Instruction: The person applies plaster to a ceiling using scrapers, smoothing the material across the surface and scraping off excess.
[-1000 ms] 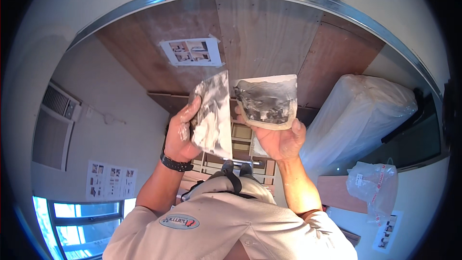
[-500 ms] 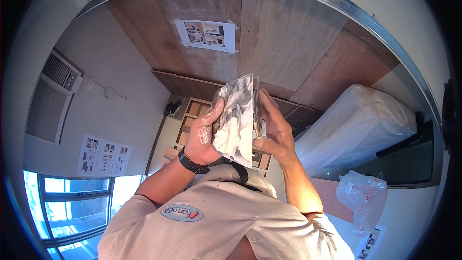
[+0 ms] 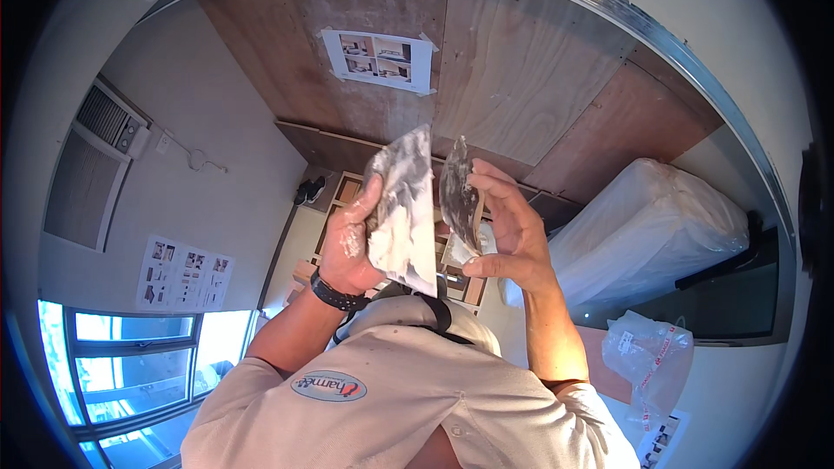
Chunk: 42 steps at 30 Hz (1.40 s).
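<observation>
Separates smeared plate [image 3: 406, 217], long axis up-view, gripped in left hand [image 3: 349, 247], from dark sheet [image 3: 460, 195], seemingly edge-on, held in right hand [image 3: 521, 241].

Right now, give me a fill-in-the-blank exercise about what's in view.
The left hand holds a board smeared with thick ____ paste.
The right hand holds a dark plate to the board's ____ side.
The band worn near the left hand is coloured ____.
The paper on the wooden panels shows ____ pictures.
Missing words: white; right; black; four.
</observation>
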Available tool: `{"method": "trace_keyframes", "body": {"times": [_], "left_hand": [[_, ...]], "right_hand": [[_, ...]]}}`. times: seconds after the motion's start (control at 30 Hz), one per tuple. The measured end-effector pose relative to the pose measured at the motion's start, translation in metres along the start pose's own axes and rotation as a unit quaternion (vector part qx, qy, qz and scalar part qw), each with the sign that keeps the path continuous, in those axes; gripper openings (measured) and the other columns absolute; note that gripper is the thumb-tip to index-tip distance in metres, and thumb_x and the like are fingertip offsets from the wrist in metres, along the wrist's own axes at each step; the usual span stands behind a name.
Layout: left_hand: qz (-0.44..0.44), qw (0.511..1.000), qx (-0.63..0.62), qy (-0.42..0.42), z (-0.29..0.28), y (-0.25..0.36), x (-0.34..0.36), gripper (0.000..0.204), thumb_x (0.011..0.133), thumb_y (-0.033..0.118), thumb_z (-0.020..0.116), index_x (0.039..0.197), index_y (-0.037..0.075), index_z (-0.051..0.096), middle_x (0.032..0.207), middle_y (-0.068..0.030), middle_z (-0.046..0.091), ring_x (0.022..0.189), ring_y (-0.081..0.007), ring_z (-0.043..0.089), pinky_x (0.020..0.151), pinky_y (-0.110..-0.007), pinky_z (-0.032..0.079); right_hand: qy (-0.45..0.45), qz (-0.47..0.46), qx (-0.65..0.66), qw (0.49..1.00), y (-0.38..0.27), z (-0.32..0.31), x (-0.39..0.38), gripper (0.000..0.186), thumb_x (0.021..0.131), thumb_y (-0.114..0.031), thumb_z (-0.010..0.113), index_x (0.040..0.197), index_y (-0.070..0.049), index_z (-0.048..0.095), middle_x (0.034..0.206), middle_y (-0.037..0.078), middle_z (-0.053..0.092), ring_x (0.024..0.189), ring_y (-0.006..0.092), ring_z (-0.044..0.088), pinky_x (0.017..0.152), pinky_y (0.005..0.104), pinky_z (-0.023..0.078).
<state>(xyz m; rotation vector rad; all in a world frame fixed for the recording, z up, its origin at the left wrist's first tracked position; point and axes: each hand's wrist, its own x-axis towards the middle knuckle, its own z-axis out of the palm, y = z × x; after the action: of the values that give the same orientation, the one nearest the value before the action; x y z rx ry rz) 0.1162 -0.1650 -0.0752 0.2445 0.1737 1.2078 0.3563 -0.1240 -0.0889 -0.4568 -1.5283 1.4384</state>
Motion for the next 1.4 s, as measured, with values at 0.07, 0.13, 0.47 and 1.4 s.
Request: {"method": "trace_keyframes", "body": {"times": [0.07, 0.13, 0.47, 1.4], "left_hand": [[0.056, 0.995, 0.06, 0.063, 0.019, 0.005, 0.003, 0.052, 0.11, 0.035, 0.048, 0.151, 0.003, 0.046, 0.141, -0.0182, 0.062, 0.128, -0.0339, 0.063, 0.107, -0.059, 0.052], [0.075, 0.991, 0.097, 0.059, 0.013, 0.018, 0.003, 0.048, 0.11, 0.031, 0.048, 0.147, 0.001, 0.05, 0.137, -0.0185, 0.065, 0.123, -0.0329, 0.066, 0.104, -0.05, 0.056], [0.157, 0.937, 0.276, 0.146, 0.021, 0.063, 0.013, 0.03, 0.107, 0.017, 0.057, 0.131, 0.0, 0.059, 0.121, -0.0101, 0.071, 0.105, -0.0193, 0.072, 0.092, -0.036, 0.06], [0.323, 0.869, 0.357, 0.114, 0.046, 0.124, -0.02, 0.032, 0.105, 0.015, 0.057, 0.131, -0.004, 0.06, 0.122, -0.0156, 0.07, 0.106, -0.0241, 0.072, 0.091, -0.038, 0.059]], "right_hand": [[-0.014, -0.013, -0.053, 0.998, -0.005, -0.001, 0.001, 0.102, 0.058, -0.018, 0.1, 0.148, -0.003, 0.055, 0.162, 0.015, 0.03, 0.151, 0.028, 0.032, 0.125, 0.0424, 0.022], [-0.021, -0.026, -0.11, 0.993, -0.016, -0.003, 0.001, 0.099, 0.059, -0.022, 0.1, 0.147, -0.005, 0.058, 0.163, 0.016, 0.028, 0.152, 0.03, 0.029, 0.125, 0.0444, 0.021], [-0.11, -0.101, -0.484, 0.862, -0.069, -0.005, 0.018, 0.067, 0.06, -0.027, 0.093, 0.126, -0.028, 0.078, 0.166, 0.026, 0.026, 0.149, 0.0476, 0.028, 0.121, 0.0574, 0.027], [-0.124, -0.033, -0.144, 0.981, -0.11, -0.035, 0.071, 0.068, 0.092, -0.042, 0.077, 0.15, -0.014, 0.056, 0.158, 0.018, 0.043, 0.148, 0.0368, 0.039, 0.12, 0.0522, 0.033]]}}
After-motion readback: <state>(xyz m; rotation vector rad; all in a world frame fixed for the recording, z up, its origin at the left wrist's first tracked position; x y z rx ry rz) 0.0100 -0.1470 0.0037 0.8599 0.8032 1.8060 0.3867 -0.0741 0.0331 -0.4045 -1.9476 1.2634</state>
